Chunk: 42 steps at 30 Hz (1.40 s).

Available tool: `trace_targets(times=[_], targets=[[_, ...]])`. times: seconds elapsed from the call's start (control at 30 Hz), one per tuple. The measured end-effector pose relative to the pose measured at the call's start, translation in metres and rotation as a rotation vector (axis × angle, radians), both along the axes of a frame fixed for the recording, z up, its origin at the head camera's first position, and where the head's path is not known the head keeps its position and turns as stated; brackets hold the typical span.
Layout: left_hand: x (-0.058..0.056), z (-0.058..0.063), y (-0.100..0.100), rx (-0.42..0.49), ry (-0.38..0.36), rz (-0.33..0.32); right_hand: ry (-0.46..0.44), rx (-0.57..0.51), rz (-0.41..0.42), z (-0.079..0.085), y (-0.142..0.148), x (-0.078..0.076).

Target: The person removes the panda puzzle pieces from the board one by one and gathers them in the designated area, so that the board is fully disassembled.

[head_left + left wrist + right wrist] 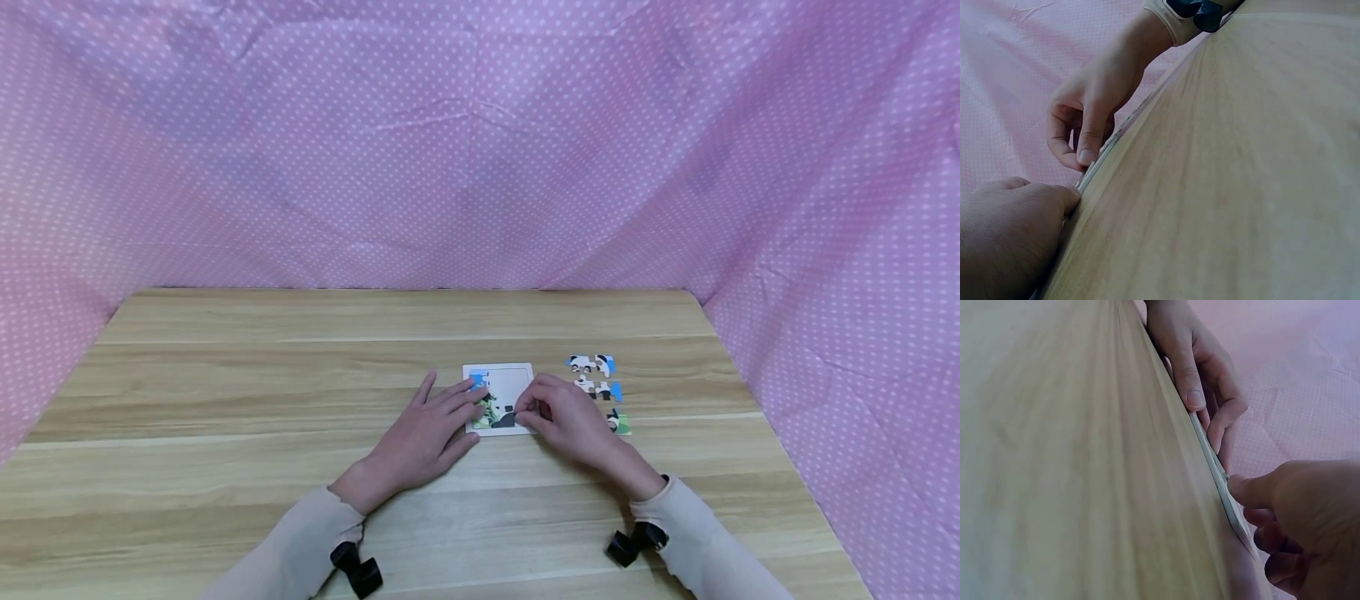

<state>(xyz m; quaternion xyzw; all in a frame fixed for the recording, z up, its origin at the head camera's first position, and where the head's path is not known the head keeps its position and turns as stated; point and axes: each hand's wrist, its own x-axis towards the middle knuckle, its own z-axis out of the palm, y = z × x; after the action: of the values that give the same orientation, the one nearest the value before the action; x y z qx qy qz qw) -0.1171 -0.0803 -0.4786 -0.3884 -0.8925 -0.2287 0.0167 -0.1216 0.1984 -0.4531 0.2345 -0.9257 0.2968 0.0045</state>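
Observation:
A white-bordered puzzle board [512, 382] lies on the table, its left and lower part filled with fitted panda and green-leaf pieces [489, 412]. My left hand [435, 425] rests with fingers spread over the board's left side, partly covering the pieces there. At the lower right of the filled part, my right hand [566, 417] pinches a puzzle piece between thumb and forefinger, and the fingers mostly hide it. In the right wrist view the thin edge of the board [1216, 472] runs between the left hand [1200, 375] and the right hand [1304, 519].
Loose panda pieces [604, 364] lie in rows to the right of the board, some partly behind the right hand. Another piece with green [621, 423] sits beside that wrist. The wooden table [262, 383] is backed by a pink dotted cloth [480, 167].

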Motion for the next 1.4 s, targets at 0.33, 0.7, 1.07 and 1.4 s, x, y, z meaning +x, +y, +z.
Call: trace_targets(times=[0.33,0.7,1.07,1.4], targets=[[-0.001,-0.002,0.0,0.006,0.002,-0.002,0.061,0.009,-0.015,0.006,-0.001,0.005],[-0.001,-0.003,-0.001,0.02,-0.011,0.002,0.116,-0.017,-0.062,0.015,0.013,0.005],[0.001,-0.003,-0.001,0.045,-0.017,0.011,0.104,-0.028,-0.131,0.022,0.041,0.014],[0.002,-0.002,0.0,0.046,-0.023,0.017,0.148,-0.034,-0.161,0.021,0.066,0.024]])
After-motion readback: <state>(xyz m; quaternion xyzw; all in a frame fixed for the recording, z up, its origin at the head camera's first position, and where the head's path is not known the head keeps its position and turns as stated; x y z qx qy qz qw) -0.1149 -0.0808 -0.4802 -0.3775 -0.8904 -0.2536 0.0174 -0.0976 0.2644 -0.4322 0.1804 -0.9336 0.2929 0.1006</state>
